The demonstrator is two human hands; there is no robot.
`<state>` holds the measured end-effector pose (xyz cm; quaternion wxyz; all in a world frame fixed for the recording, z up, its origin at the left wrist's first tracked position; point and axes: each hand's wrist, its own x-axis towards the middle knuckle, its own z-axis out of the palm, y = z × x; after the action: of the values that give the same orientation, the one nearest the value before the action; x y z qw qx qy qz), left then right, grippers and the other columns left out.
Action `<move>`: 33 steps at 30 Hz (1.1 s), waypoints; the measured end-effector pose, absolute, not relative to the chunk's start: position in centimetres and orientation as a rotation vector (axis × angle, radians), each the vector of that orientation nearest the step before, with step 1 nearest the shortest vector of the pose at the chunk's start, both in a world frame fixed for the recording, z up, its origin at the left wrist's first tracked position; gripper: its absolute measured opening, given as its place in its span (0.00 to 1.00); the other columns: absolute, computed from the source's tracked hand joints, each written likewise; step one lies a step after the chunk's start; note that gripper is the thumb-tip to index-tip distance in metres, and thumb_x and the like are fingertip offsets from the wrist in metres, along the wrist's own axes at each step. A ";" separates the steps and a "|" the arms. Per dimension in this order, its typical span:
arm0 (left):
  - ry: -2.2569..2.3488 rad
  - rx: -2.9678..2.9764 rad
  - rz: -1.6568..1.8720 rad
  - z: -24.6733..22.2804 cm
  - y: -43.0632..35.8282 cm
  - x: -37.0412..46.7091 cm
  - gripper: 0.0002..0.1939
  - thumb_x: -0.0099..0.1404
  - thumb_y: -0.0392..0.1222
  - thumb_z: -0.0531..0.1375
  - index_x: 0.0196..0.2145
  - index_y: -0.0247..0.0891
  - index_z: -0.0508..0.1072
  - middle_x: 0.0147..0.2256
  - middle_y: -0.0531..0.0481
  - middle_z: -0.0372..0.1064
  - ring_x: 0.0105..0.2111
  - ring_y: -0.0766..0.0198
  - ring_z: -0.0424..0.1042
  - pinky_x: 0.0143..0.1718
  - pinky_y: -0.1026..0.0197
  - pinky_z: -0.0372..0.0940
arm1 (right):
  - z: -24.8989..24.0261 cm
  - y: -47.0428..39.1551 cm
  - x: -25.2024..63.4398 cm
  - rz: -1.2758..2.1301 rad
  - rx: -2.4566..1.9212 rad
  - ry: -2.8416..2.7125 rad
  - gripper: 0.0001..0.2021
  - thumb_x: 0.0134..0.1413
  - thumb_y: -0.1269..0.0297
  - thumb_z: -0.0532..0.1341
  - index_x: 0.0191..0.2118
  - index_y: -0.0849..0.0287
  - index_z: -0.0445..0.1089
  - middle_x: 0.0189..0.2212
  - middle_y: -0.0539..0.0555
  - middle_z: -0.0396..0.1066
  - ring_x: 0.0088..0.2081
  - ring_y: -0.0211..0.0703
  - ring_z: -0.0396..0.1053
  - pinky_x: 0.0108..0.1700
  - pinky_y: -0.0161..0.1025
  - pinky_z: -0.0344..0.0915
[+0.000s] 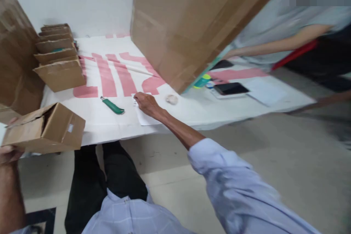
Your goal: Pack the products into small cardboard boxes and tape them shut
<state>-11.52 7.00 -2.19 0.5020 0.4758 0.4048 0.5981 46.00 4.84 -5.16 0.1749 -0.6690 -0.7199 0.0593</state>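
At the lower left, my left hand (10,153) grips the end of a small brown cardboard box (64,128), which is tilted over the table's front edge with its top flaps partly apart. My right hand (146,103) is on a white paper sheet (146,120), its fingers pinched together at the sheet's upper left part; what they hold, if anything, is too small to make out. Between the box and my right hand lies a green cutter (112,106). A small roll of tape (171,99) is just right of my right hand.
Several open small boxes (61,75) stand in a row at the back left. A large carton (189,18) rises behind the table's middle. Right of it are a green-yellow roll (202,81), a phone (231,88) and papers (267,90). Another person's arm (279,45) reaches in.
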 end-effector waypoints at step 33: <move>0.967 1.045 1.511 -2.3 5.1 -11.1 0.56 0.28 0.51 0.81 0.59 0.42 0.78 0.65 0.40 0.73 0.71 0.28 0.61 0.60 0.42 0.75 | -1.7 -0.1 19.4 0.412 -0.820 -1.532 0.12 0.72 0.69 0.59 0.51 0.52 0.80 0.43 0.57 0.75 0.47 0.50 0.73 0.53 0.52 0.75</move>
<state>-11.05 5.09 -2.29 0.5078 0.4337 0.4010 0.6270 19.36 -0.06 -1.71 0.6272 -0.3576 -0.6681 0.1797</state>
